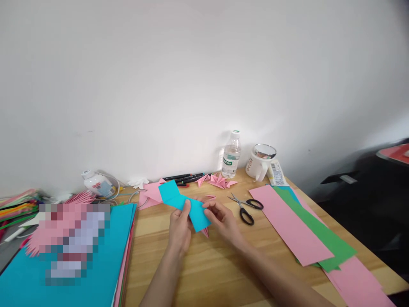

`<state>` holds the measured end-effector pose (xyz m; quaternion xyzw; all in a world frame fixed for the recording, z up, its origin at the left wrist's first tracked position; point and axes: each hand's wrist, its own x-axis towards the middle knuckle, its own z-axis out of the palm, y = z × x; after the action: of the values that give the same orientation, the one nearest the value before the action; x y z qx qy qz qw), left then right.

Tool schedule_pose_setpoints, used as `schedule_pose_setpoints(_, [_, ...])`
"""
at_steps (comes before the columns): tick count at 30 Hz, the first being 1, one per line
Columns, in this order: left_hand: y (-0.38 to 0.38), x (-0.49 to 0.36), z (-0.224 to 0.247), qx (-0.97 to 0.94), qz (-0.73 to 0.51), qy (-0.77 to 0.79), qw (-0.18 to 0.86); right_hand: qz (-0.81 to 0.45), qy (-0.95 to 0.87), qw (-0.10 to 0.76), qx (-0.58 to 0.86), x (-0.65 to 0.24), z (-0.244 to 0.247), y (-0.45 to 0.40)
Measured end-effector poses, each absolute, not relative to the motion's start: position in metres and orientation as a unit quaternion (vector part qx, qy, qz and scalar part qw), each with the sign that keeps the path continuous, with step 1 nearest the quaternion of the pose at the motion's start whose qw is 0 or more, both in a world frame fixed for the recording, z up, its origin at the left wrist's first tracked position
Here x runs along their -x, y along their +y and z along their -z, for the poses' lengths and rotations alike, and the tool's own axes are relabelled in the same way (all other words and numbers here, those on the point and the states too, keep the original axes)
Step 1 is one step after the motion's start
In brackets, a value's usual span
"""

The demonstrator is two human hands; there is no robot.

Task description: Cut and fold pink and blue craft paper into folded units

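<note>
A bright blue sheet of paper, with a squarish part at its upper left and another at its lower right, is held up over the wooden table. My left hand grips it near the middle, thumb on top. At its right edge my right hand pinches the paper between thumb and fingers. Behind the paper, a pink folded piece shows partly, the rest hidden. Black-handled scissors lie spread on the table to the right of my right hand.
Pink folded paper pieces and black pens lie along the wall. A water bottle and white mug stand at the back. Pink strips and green paper lie right. A blue paper stack fills the left.
</note>
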<state>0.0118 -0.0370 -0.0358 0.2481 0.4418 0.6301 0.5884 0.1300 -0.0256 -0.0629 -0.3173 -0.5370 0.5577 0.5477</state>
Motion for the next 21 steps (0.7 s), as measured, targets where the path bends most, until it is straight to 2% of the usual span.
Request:
schedule_pose_setpoints(4, [-0.036, -0.008, 0.031, -0.233, -0.654, 0.424, 0.582, -0.575, -0.515, 0.554, 0.312, -0.130, 0.064, -0.025])
schedule_pose_setpoints(10, [-0.039, -0.008, 0.036, -0.251, -0.669, 0.420, 0.559, -0.555, -0.467, 0.572, 0.384, -0.134, 0.062, -0.024])
schedule_pose_setpoints(14, [-0.040, -0.013, 0.045, -0.259, -0.669, 0.440, 0.541, -0.557, -0.485, 0.546, 0.396, -0.136, 0.061, -0.023])
schedule_pose_setpoints(21, [-0.039, -0.013, 0.065, -0.320, -0.655, 0.490, 0.479, -0.494, -0.495, 0.556, 0.449, -0.135, 0.064, -0.025])
